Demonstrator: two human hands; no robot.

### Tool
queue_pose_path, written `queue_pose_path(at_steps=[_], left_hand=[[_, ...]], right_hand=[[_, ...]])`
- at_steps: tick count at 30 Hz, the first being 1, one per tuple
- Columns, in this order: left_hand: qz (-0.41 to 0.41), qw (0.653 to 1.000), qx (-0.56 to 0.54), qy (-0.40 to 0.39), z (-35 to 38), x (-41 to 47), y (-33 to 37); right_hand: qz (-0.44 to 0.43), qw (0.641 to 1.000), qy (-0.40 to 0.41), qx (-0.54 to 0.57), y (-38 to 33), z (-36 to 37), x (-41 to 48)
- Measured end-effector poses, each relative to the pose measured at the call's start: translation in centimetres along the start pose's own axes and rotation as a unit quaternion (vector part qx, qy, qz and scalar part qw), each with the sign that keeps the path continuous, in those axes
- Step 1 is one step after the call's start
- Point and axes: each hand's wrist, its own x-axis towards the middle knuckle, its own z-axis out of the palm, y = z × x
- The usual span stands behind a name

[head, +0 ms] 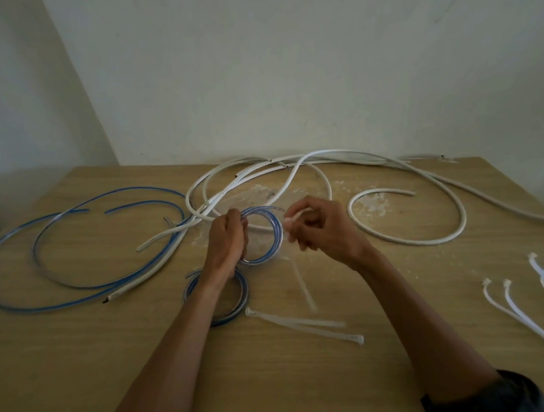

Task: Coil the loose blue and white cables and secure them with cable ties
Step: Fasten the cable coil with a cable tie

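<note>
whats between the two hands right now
In the head view, a small blue coil lies between them, gripped by the left hand; the right hand pinches a cable tie beside it.

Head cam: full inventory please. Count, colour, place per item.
held coil: 1, blue, above table centre, in left hand
flat coil: 1, blue, on table under left forearm
loose blue cables: at least 2, table left
loose white cables: several, overlapping, back centre to right
held tie: 1, whitish, hanging from right hand, blurred
centre ties: 2, whitish, on table in front of flat coil
right ties: about 4, white, table right edge
table: 1, light wood
wall: pale, behind table
left hand: fingers curled round held coil
right hand: fingers pinch held tie
</note>
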Motion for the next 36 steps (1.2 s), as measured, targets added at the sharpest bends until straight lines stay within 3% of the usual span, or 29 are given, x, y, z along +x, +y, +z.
queue_pose_path(at_steps=[4,9,16,20,24,32,36], left_hand=[[-0.041,0.997,-0.055,0.028,0.3,-0.2,0.2],[-0.073,0.98,-0.174,0.064,0.3,-0.4,0.9],[-0.052,0.956,-0.235,0.167,-1.0,0.4,1.3],[-0.07,0.962,-0.239,0.111,-0.6,0.2,1.3],[-0.075,0.971,-0.22,0.049,0.4,-0.4,1.9],[-0.106,0.929,-0.334,0.123,-1.4,0.5,1.7],[-0.104,0.925,-0.345,0.123,-1.6,0.7,1.7]], right_hand=[[-0.044,0.985,0.141,0.09,-0.4,0.7,0.2],[-0.045,0.985,0.16,0.039,0.0,1.3,0.1],[-0.061,0.968,0.237,0.049,-0.5,1.7,-0.1],[-0.056,0.977,0.201,0.04,-0.2,2.6,-0.2],[-0.073,0.985,0.151,-0.036,0.3,3.7,-0.3],[-0.025,0.995,0.091,0.015,-0.1,3.1,-0.5],[-0.016,0.998,0.068,0.001,0.1,3.4,-0.5]])
